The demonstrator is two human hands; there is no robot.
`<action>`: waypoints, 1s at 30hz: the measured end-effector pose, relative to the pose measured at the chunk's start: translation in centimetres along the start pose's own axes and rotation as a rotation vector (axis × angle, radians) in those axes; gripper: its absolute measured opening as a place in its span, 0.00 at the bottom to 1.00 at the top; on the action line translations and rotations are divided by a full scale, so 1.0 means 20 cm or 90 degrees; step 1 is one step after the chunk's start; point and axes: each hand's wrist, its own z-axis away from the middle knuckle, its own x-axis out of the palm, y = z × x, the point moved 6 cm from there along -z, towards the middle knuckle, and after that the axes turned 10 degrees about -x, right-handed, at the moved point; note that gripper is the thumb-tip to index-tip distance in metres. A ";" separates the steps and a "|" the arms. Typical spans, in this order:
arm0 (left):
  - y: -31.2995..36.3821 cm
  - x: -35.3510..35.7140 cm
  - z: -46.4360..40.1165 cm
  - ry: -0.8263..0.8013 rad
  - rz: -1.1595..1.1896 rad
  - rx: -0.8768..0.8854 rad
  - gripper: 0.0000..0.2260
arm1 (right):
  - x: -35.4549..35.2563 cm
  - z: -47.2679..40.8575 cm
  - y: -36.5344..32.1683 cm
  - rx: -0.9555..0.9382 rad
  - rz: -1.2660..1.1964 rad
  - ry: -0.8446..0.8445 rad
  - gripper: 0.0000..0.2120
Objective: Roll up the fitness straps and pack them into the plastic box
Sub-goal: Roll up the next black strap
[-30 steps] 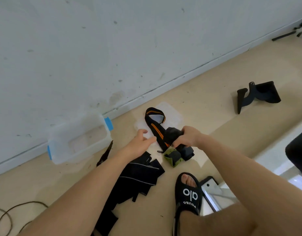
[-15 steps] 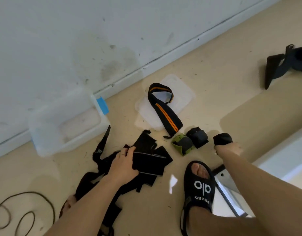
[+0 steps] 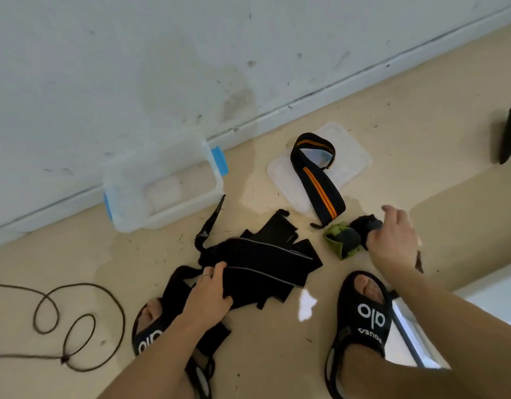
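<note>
A loose pile of black straps with grey lines (image 3: 266, 260) lies on the floor in front of me. My left hand (image 3: 209, 292) grips its near left edge. A green rolled strap (image 3: 342, 243) and a black rolled strap (image 3: 365, 226) sit side by side to the right. My right hand (image 3: 392, 243) hovers over the black roll, blurred, fingers bent down onto it; what lies under the palm is hidden. A black strap with an orange stripe (image 3: 317, 182) lies looped on the box lid (image 3: 352, 159). The clear plastic box (image 3: 217, 182) with blue latches stands open by the wall.
My feet in black sandals (image 3: 366, 315) stand just below the straps. A dark cable (image 3: 75, 326) coils on the floor at left. Another black item (image 3: 510, 133) lies at the far right edge. A white ledge (image 3: 496, 295) runs along the lower right.
My right hand has moved left, back over the rolled straps. My left hand keeps its hold on the black pile. The view has shifted down and left.
</note>
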 end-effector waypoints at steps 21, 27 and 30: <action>-0.33 0.03 0.08 -0.137 0.253 -0.111 0.33 | 0.69 0.37 -0.84 -0.215 0.010 -0.443 0.38; -0.24 -0.04 0.19 -0.175 0.454 -0.145 0.37 | 0.47 0.39 -1.01 -0.071 -0.352 -0.488 0.15; -0.13 -0.12 0.25 -0.283 0.822 -0.230 0.35 | 0.32 0.47 -1.18 -0.075 -0.473 -0.549 0.19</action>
